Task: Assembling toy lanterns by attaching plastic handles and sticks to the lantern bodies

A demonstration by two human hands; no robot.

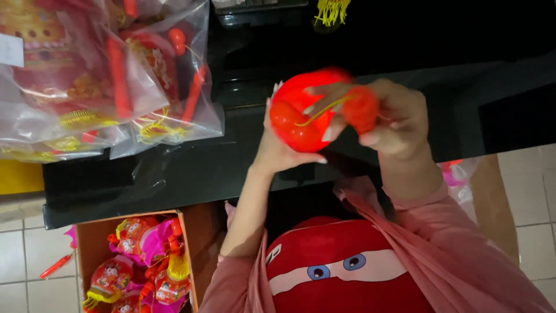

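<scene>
My left hand (277, 152) cups a round red plastic lantern body (298, 119) from below, above the black glossy table (174, 168). My right hand (397, 119) pinches a small red piece (362, 107) and a thin yellow string (321, 113) against the lantern's right side. Both hands are close together and raised off the table. Motion blur hides the exact shape of the small piece.
Clear plastic bags of red and gold lantern parts (98, 75) lie on the table's left. A cardboard box (87, 232) of colourful toy lanterns stands on the tiled floor at lower left. A red cushion with cartoon eyes (341, 269) rests on my lap. Yellow tassels (331, 10) hang at the top.
</scene>
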